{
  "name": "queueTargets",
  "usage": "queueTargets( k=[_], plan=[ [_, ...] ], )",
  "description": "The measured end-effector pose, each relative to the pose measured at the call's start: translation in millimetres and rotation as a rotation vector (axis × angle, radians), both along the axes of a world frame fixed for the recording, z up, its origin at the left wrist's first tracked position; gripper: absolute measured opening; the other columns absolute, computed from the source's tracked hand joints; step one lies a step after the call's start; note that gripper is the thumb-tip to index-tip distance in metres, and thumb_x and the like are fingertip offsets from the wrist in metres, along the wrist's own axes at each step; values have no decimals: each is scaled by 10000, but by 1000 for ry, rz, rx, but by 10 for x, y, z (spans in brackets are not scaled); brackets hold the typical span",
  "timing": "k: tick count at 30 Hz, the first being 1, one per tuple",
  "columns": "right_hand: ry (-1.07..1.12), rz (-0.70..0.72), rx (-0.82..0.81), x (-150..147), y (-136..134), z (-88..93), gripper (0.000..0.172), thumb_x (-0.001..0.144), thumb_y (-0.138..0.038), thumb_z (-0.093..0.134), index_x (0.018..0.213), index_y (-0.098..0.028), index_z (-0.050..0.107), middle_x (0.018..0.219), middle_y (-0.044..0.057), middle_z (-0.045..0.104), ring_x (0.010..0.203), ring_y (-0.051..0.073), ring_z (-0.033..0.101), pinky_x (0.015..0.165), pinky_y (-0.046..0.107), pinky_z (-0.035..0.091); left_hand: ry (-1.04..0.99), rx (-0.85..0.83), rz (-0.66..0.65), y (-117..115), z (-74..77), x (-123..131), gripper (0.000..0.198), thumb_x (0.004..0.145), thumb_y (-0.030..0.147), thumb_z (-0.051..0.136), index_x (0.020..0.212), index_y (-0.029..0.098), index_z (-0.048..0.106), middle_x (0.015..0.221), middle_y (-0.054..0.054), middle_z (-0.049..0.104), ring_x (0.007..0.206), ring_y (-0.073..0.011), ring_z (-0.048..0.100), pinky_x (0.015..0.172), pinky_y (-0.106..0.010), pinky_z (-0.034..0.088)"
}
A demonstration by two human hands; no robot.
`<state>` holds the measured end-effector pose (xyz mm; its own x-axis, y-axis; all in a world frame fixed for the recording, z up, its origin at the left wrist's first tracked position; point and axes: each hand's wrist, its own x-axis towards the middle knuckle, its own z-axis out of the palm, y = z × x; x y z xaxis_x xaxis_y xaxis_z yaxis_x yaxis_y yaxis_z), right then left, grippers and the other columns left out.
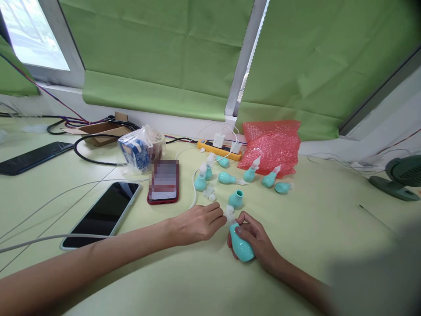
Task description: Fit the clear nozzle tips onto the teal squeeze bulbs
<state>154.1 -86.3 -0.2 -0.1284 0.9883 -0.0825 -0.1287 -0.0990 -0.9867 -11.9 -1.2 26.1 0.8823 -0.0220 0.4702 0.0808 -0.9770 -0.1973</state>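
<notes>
My right hand [256, 239] is wrapped round a teal rubber bulb [241, 246] that lies on the pale green table [204, 281]. My left hand [200, 221] pinches the clear plastic tip [230, 213] at the bulb's top end. Just beyond stands a teal bulb without a tip [236, 199], its mouth open upward. Several more teal bulbs with clear tips [269, 177] are scattered behind it, and a few loose clear tips [209, 192] lie to the left.
A black phone [101, 213] and a red phone [163, 182] lie at the left with white cables across them. A bagged carton [140, 149], a yellow power strip [219, 149], pink bubble wrap [271, 142], a keyboard [33, 157] and a green fan [399, 177] ring the table.
</notes>
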Motion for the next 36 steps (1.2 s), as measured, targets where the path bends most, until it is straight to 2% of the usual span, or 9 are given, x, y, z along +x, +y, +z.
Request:
queueTargets(
  k=[4,6,12,17,20,22,25,32,36],
  plan=[
    [-34,-1,-10,3,-9,-1,318,741,-390,512,727,-217,245,527,-45,551,402,106,497,395,218,388,44,34,1,1,9,20,232,813,49,321,730,88,535,636,-58,517,606,-154,457,384,-234,304],
    [-34,5,-10,2,-23,-3,319,741,-394,509,730,-217,245,534,-38,554,401,107,495,396,222,385,-4,-18,10,-18,-12,39,224,807,64,338,687,99,523,615,-53,517,592,-148,465,393,-225,334],
    [16,-12,-5,-9,-49,6,281,767,-383,491,755,-216,265,573,-37,546,435,108,496,435,232,373,-308,-629,28,-75,-48,65,128,741,161,495,835,95,550,697,-49,592,607,-104,540,563,-206,478],
    [67,47,51,-2,-59,13,240,793,-368,469,767,-214,286,609,-41,513,500,85,462,471,210,339,-353,-990,19,-64,-25,81,96,687,197,604,656,109,623,616,-35,629,549,-102,555,521,-193,480],
    [84,65,52,4,-72,13,227,804,-368,453,776,-219,284,621,-37,508,512,82,443,466,201,318,-338,-1308,78,-68,-18,94,110,657,202,634,687,97,631,622,-31,630,519,-95,559,466,-170,473],
    [78,72,58,6,-77,12,228,807,-372,445,773,-220,279,624,-35,507,509,82,438,465,202,313,-326,-1408,86,-73,-13,95,133,657,211,634,713,90,640,623,-33,631,503,-92,557,458,-168,473],
    [56,68,73,5,-82,9,235,811,-379,436,770,-222,266,605,-39,503,481,78,419,455,202,299,-303,-1337,73,-77,3,87,133,687,200,602,732,87,657,631,-51,642,521,-99,561,475,-176,479],
    [18,25,71,-24,-122,-5,252,802,-393,452,765,-223,269,623,-34,502,528,87,421,483,207,317,-391,-714,-69,-111,-11,81,148,749,127,491,764,101,635,645,-70,637,583,-119,569,557,-222,476],
    [4,-5,59,-37,-128,-26,235,806,-381,454,767,-222,287,634,-34,509,533,82,421,491,203,319,-425,-618,-76,-121,-64,88,160,763,113,458,757,100,617,632,-70,622,577,-117,561,532,-216,466]
  ],
)
